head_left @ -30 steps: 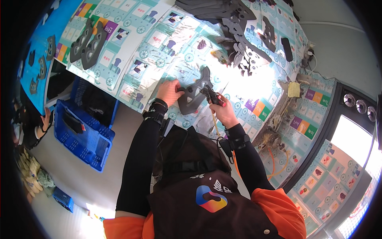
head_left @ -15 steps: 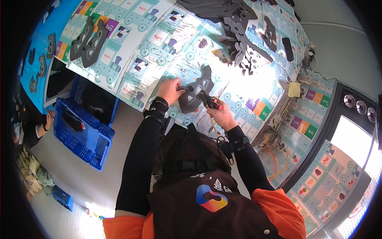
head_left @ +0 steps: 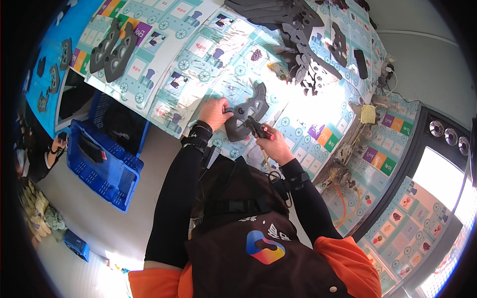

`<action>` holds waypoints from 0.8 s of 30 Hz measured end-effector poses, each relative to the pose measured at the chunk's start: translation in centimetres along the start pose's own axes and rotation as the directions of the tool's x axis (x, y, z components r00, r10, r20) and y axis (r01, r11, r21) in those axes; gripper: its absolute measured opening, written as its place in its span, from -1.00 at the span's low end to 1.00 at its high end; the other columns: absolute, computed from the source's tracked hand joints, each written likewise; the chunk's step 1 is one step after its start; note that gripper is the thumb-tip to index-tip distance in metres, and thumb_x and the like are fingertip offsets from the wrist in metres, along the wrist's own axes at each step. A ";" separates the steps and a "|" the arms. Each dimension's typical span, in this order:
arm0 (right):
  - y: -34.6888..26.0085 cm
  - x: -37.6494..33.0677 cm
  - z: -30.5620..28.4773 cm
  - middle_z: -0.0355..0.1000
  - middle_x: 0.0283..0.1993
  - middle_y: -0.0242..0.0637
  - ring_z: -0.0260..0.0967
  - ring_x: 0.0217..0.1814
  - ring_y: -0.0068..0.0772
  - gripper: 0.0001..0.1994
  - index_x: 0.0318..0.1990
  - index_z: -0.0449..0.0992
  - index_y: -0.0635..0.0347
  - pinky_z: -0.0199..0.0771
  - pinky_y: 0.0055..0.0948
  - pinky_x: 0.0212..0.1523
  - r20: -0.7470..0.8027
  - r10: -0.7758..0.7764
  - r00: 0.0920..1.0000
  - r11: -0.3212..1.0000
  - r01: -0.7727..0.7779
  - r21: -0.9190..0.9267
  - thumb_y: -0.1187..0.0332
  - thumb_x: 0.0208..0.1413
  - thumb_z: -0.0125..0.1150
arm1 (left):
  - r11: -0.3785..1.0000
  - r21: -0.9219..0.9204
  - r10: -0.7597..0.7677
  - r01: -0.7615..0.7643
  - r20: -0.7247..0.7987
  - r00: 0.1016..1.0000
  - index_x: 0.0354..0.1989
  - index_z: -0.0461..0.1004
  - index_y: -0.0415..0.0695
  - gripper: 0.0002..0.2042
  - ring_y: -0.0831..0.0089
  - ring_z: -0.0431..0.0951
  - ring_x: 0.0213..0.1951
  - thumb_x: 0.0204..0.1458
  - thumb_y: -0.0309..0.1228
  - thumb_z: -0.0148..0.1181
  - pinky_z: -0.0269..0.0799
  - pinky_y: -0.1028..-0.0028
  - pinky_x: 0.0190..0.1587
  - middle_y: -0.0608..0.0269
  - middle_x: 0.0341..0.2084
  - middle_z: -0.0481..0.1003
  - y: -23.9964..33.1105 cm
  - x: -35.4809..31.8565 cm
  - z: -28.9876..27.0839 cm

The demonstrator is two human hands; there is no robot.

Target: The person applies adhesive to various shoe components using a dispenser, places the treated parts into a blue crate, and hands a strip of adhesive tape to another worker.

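A dark grey moulded plastic part (head_left: 259, 98), curved and with several openings, lies on the patterned table cover in front of me. My left hand (head_left: 214, 114) pinches its left end between thumb and fingers. Red-handled nippers (head_left: 256, 127) with a dark head are in my right hand (head_left: 277, 148), whose fingers are wrapped round the grips. The head of the tool is at the part's lower right edge; whether its jaws touch the part I cannot tell. A thin yellowish hose hangs below my right hand.
More grey parts (head_left: 120, 57) lie at the table's left, and a heap of them (head_left: 278, 15) stands at the far side. A blue crate (head_left: 107, 166) is at the lower left, near another person's hand (head_left: 58, 144). Bright glare covers the table's right part.
The nippers and my right hand have shifted very slightly against the part. My left hand keeps its hold. At the far left, the other person's hand has moved a little.
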State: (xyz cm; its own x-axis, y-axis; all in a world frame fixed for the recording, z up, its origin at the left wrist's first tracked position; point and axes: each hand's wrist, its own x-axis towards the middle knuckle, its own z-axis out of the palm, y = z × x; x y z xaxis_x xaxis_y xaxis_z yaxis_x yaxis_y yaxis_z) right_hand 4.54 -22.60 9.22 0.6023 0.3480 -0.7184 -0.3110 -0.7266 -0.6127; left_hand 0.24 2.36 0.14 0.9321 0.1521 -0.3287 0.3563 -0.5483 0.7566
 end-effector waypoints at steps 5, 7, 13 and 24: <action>-0.3 0.3 0.4 0.56 -0.14 0.17 0.54 -0.03 0.20 -0.46 0.16 0.48 0.37 0.48 -0.17 0.04 -0.006 -0.042 0.999 0.999 0.041 -0.028 0.37 -0.06 0.23 | 1.000 0.002 -0.002 0.002 0.014 1.000 -0.37 0.51 -0.07 -0.73 0.23 0.54 -0.32 -0.10 -0.29 0.52 0.40 0.19 -0.19 0.34 -0.55 0.51 0.2 0.0 0.1; -1.3 0.0 0.4 0.56 -0.14 0.19 0.54 -0.02 0.21 -0.44 0.17 0.47 0.39 0.48 -0.17 0.04 0.026 -0.043 0.999 0.999 0.043 -0.022 0.37 -0.06 0.23 | 1.000 0.006 -0.009 0.009 0.017 1.000 -0.36 0.51 -0.07 -0.73 0.23 0.53 -0.32 -0.10 -0.29 0.53 0.40 0.19 -0.18 0.34 -0.55 0.51 -0.1 -0.2 0.1; -1.6 -0.6 0.6 0.56 -0.17 0.18 0.53 -0.04 0.22 -0.48 0.12 0.49 0.35 0.48 -0.15 0.01 0.021 -0.060 0.998 0.997 0.061 -0.051 0.36 -0.07 0.23 | 1.000 -0.023 0.002 -0.002 -0.001 1.000 -0.36 0.51 -0.08 -0.72 0.25 0.52 -0.30 -0.11 -0.29 0.53 0.39 0.19 -0.18 0.35 -0.55 0.51 -0.1 -0.2 0.6; 2.1 -1.6 -0.5 0.55 -0.34 -0.15 0.52 -0.33 -0.37 -0.54 0.10 0.48 0.28 0.50 -0.31 -0.32 0.090 -0.056 0.994 0.995 0.049 0.081 0.40 -0.01 0.28 | 0.997 -0.074 0.023 -0.025 -0.033 0.999 -0.42 0.54 -0.11 -0.72 0.20 0.61 -0.45 -0.14 -0.26 0.53 0.50 0.23 -0.35 0.16 -0.54 0.59 -0.2 0.5 0.1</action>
State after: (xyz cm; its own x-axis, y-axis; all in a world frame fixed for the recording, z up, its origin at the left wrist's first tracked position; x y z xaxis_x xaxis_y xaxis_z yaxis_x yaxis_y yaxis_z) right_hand 3.30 -25.02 9.27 0.5505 0.4403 -0.7093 -0.3396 -0.6580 -0.6720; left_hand 0.61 2.49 -0.24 0.9416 0.1668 -0.2926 0.3367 -0.4898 0.8042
